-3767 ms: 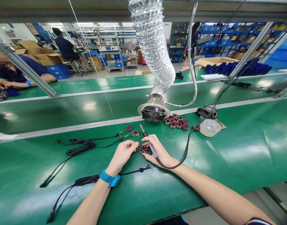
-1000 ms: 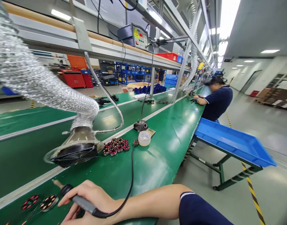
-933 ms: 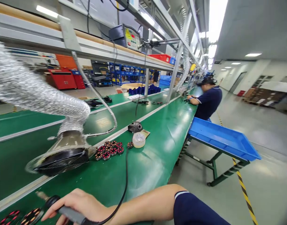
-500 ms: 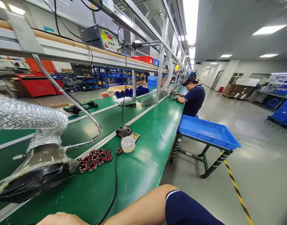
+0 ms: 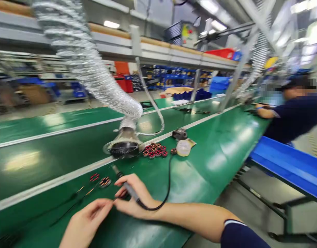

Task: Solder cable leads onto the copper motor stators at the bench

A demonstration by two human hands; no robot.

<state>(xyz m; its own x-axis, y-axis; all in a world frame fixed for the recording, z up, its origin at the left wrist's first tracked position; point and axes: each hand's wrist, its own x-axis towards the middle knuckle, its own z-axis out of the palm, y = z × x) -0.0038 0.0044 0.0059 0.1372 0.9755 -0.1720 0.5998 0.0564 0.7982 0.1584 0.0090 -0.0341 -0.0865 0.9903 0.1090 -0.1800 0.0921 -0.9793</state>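
My right hand [image 5: 134, 198] is wrapped round a grey soldering iron [image 5: 131, 190], whose tip points up and left; its black cord loops to the right. The fingertips of my left hand [image 5: 87, 220] are pinched together and meet those of my right hand; a small dark piece shows between the hands, too blurred to name. Beyond them on the green bench [image 5: 194, 179] lie a copper-wound ring [image 5: 105, 182] and a red ring [image 5: 94, 177]. Thin dark wires [image 5: 70, 208] with coppery ends lie left of these. A cluster of red and black rings [image 5: 155, 150] sits further back.
A fume extractor hood [image 5: 125, 143] on a silver duct stands behind my hands. A round translucent container [image 5: 183, 148] is right of the rings, beside a dark block [image 5: 179, 133]. At the right are a blue tray cart [image 5: 290, 165] and a person [image 5: 298, 106] at the bench.
The view has swung left. Both my hands now show together, with the soldering iron in my right hand; before, only part of one hand showed at the bottom edge.
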